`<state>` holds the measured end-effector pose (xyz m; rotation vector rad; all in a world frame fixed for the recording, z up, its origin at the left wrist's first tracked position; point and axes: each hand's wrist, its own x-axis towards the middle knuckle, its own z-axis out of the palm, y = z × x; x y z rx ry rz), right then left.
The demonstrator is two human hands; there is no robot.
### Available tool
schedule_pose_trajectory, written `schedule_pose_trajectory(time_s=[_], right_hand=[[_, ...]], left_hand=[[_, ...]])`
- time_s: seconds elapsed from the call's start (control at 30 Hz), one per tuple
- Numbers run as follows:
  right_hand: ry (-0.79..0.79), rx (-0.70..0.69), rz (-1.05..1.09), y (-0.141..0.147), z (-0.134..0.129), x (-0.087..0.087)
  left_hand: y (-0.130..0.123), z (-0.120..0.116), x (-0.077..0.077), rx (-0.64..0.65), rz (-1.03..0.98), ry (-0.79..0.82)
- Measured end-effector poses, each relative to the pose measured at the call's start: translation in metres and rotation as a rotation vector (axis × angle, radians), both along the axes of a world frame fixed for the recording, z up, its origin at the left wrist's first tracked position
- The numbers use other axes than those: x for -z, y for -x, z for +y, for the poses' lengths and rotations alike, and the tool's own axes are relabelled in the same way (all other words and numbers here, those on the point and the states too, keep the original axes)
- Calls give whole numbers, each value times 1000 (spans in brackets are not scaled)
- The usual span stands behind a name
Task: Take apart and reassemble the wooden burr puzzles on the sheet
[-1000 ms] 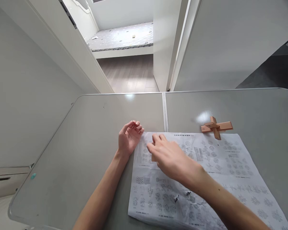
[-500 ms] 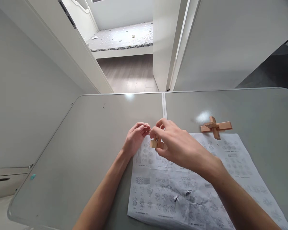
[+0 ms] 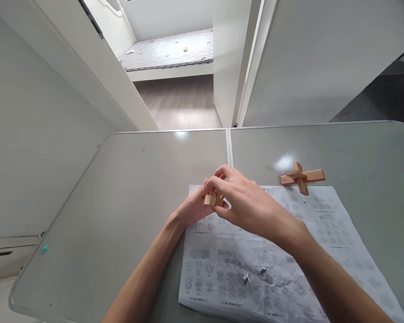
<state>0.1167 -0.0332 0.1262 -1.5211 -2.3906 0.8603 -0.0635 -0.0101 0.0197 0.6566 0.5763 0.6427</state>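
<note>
Small wooden blocks [image 3: 210, 200] are gripped between the thumb and fingers of my right hand [image 3: 244, 195], above the top left part of a printed sheet. My left hand [image 3: 193, 208] is around the far and left side of the same blocks, its thumb near my right fingertips and its other fingers partly hidden behind the blocks. The printed sheet [image 3: 232, 251] shows rows of small diagrams. To the right, a cross-shaped assembly of wooden pieces [image 3: 301, 178] rests on the table just past the sheet's top edge.
The grey table [image 3: 121, 202] has a seam down its middle and a raised rim. The sheet is creased, with small torn spots near its lower middle. A teal mark [image 3: 45, 249] is at the table's left edge. Beyond the table are a doorway and a bed [image 3: 171, 49].
My left hand has moved right and closed in on the wooden blocks. My right hand has shifted slightly left with them.
</note>
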Motion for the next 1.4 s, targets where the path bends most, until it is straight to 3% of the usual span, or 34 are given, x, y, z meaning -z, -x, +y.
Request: schedule_pose_trajectory(time_s=[0.4,0.67,1.4], right_hand=[[12,5,27,3,0,-5],[-38,47,177,-15,2,-2],[-101,30,131,-23,7,3]], left_hand=[[0,-1,2,-45,60,-31],[1,3,2,-88,25,-73],[-1,2,-1,-85,60,-66]])
